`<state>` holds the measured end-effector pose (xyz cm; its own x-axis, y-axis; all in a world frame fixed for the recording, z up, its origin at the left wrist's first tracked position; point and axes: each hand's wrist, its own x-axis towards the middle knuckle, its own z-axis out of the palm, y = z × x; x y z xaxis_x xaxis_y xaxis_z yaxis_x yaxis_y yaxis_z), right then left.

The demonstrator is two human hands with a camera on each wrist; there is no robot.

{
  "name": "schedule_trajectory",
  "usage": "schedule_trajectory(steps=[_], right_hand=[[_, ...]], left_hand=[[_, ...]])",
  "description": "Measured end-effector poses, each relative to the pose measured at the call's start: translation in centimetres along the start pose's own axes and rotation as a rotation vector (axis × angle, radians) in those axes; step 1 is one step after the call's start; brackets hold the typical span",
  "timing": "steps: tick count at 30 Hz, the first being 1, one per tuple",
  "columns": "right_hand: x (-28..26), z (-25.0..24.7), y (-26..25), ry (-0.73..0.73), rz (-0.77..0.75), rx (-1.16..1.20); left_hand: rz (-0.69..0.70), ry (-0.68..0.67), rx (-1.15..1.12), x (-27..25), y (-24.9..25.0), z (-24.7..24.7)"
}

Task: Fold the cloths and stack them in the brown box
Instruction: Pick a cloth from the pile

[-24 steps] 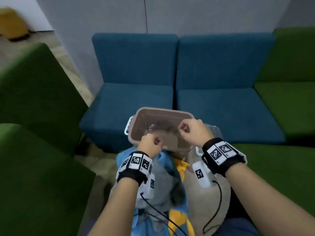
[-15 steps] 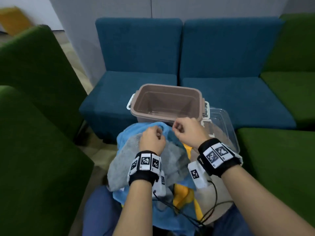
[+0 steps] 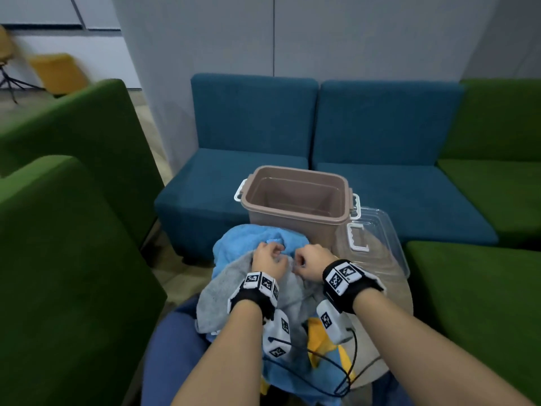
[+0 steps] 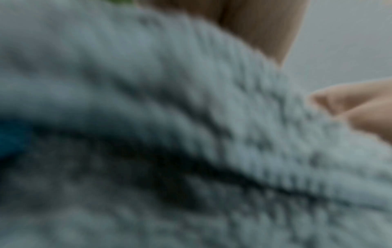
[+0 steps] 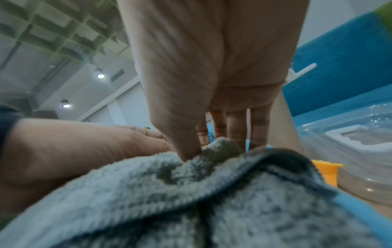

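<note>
Grey cloth (image 3: pixel 234 291) atop blue cloth (image 3: pixel 243 241), brown box (image 3: pixel 295 197) just behind.

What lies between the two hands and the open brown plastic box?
In the head view, a bunched light-blue towel fills the stretch from the left hand and right hand to the brown box.
</note>
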<state>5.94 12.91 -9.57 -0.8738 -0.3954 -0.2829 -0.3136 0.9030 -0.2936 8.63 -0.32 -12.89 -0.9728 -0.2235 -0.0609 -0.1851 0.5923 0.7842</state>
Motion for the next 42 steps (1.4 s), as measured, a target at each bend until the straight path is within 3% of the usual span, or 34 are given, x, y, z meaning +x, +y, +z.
schedule_trajectory(steps=[4, 9, 12, 14, 16, 20, 27, 31, 36, 42], right_hand=[[0.3, -0.5, 0.0, -0.012, 0.036, -0.024], [1.3, -0.4, 2.5, 0.106, 0.074, 0.070], [1.0, -0.7, 3.6, 0.173, 0.013, 0.158], [0.5, -1.0, 4.3, 0.133, -0.071, 0.204], [-0.3, -1.2, 4.7, 0.002, -0.142, 0.183], [-1.0, -0.4, 5.0, -0.156, -0.162, 0.138], [0.0, -1.4, 4.3, 0.023, -0.232, 0.117], [0.0, -0.3, 2.8, 0.120, -0.178, 0.102], [-0.6, 3.3, 2.7, 0.135, -0.043, 0.035], [-0.5, 3.7, 3.0, 0.101, -0.008, 0.020]], left_hand=[[0.014, -0.122, 0.113, 0.0, 1.2, 0.2], [-0.049, -0.049, 0.165, 1.8, 2.5, 0.9], [-0.043, -0.033, 0.177, 2.9, 2.3, 1.7], [-0.053, -0.028, 0.153, 3.2, 1.7, 2.3], [-0.047, -0.007, 0.115, 3.4, 1.0, 2.5], [-0.054, 0.010, 0.053, 3.2, 0.5, 2.0], [-0.009, -0.013, 0.083, 2.5, 0.3, 1.9], [0.013, -0.058, 0.101, 1.9, 0.2, 2.2], [0.063, -0.080, 0.135, 1.1, -0.2, 3.7], [0.022, -0.126, 0.132, 1.3, 0.3, 3.8]])
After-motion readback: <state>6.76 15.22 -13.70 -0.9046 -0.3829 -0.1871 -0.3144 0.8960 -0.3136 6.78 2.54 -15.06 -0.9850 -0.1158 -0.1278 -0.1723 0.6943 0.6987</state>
